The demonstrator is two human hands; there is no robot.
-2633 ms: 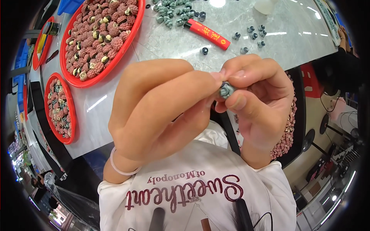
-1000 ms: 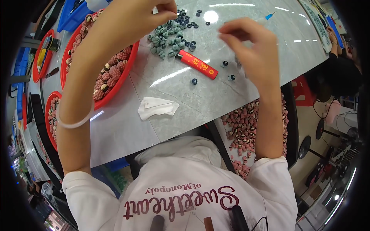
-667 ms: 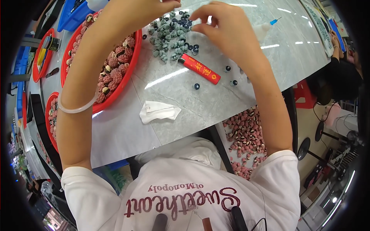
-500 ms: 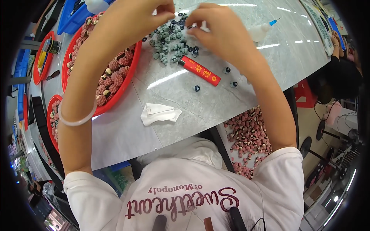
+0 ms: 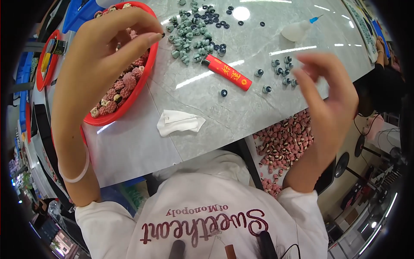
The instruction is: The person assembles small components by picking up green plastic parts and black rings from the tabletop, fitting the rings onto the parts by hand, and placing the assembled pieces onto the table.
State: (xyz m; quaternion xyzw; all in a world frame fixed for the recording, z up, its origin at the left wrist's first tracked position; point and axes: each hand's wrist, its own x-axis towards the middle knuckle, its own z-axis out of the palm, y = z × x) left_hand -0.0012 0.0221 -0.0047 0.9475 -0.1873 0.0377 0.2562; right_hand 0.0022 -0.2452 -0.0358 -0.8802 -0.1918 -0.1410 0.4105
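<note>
Here, L hand [image 5: 98, 51] pinches dk. bit [image 5: 163, 35] nr. red tray [image 5: 148, 73].

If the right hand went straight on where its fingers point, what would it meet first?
Probably the cluster of small grey-green, dark-topped pieces just left of the right hand. The hand's height is unclear, so it might pass above them.

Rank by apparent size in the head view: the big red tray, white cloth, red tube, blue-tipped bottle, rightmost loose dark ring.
1. Big red tray, though partly hidden.
2. White cloth and red tube, too alike to rank.
3. Blue-tipped bottle.
4. Loose dark ring.
</note>
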